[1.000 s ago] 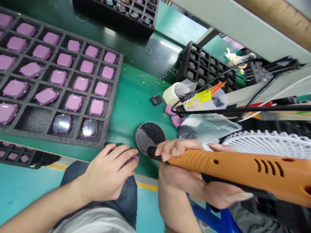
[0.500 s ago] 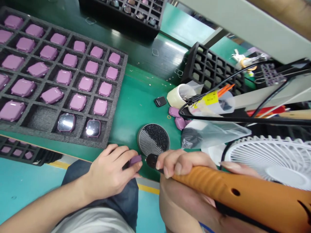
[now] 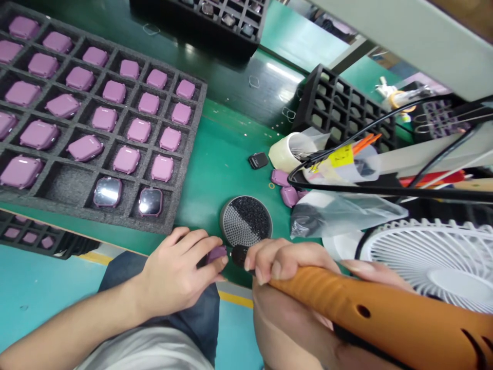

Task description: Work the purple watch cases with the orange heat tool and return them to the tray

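Note:
My left hand [image 3: 179,270] is closed around a purple watch case [image 3: 216,253] at the table's front edge, with the case mostly hidden by the fingers. My right hand [image 3: 300,259] wraps around an orange electric screwdriver [image 3: 358,306] that lies nearly level. Its dark nose [image 3: 239,255] points left at the watch case; whether the bit touches it I cannot tell. Just beyond both hands sits a round dish [image 3: 231,226], its floor dimpled and partly covered by tiny black pieces that look like screws.
At left lies a grey foam tray [image 3: 181,190] of purple watch cases, two showing dark glass. A black module [image 3: 258,160], loose purple cases [image 3: 288,196], a cup of tools [image 3: 285,151], a plastic bag [image 3: 346,210], cables and a white fan [image 3: 439,262] crowd the right.
The view has shifted slightly, so the table things appear a little further right. Both hands keep their grips, and the screwdriver's nose stays beside the watch case.

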### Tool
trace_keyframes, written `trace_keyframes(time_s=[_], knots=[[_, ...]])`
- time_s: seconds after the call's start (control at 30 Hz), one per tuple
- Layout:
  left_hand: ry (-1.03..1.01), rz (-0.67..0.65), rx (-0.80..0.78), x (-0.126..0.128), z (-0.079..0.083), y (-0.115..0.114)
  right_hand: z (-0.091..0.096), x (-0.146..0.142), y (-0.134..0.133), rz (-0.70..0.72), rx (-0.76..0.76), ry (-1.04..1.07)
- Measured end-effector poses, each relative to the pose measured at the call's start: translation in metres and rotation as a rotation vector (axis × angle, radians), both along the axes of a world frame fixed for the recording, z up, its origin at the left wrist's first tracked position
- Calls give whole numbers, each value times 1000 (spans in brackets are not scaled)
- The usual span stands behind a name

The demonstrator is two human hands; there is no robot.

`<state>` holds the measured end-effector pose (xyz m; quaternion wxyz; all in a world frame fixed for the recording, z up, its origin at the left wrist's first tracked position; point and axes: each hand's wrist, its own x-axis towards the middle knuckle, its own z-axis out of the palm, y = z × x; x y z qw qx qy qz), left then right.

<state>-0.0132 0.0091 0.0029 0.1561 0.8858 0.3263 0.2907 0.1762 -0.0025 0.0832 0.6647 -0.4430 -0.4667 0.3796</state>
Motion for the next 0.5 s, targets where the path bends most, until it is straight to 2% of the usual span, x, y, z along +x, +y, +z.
trace_keyframes(time_s=[0.27, 0.5], knots=[[-6, 4, -6, 1, -1, -1, 3, -4, 0, -9, -7, -21], [-6, -4, -2, 1, -3, 3, -7, -6, 6, 27, 13, 31]])
